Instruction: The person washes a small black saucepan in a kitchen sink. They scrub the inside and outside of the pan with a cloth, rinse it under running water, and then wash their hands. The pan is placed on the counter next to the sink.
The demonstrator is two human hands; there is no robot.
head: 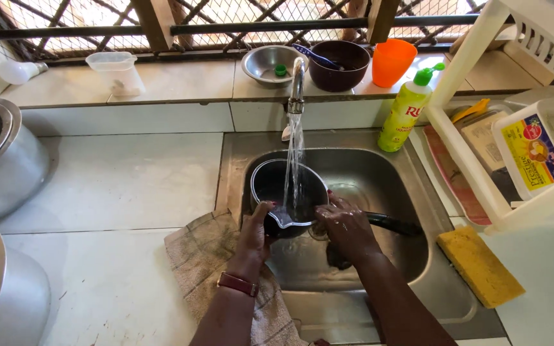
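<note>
Place: white tiled kitchen counter (117, 186) with a steel sink (379, 173) set into it, window grille behind.
Tap (297, 83): on, thin stream of water falling into the small pan.
Small pan (288, 198): dark inside, with a pour lip at the near rim, held over the sink under the water, long black handle (392, 224) pointing right.
Left hand (255, 234): curled on the pan's near left rim, thumb over the edge, strap on the wrist.
Right hand (346, 227): wet, fingers bent and closed on the pan's right side where the handle starts; something dark under the palm, too hidden to tell.
Cloth (206, 269): checked, lying on the counter edge left of the sink, under the left arm.
Sponge (479, 266): yellow, flat on the counter right of the sink.
Soap bottle (405, 115): yellow-green, green cap, standing at the sink's back right corner.
Ledge behind: steel bowl (267, 64), dark bowl (340, 67) with a blue spoon, orange cup (392, 61), clear jug (117, 72).
Left side: two big steel pots (1, 166).
Right side: white rack (482, 128) with a tub.
</note>
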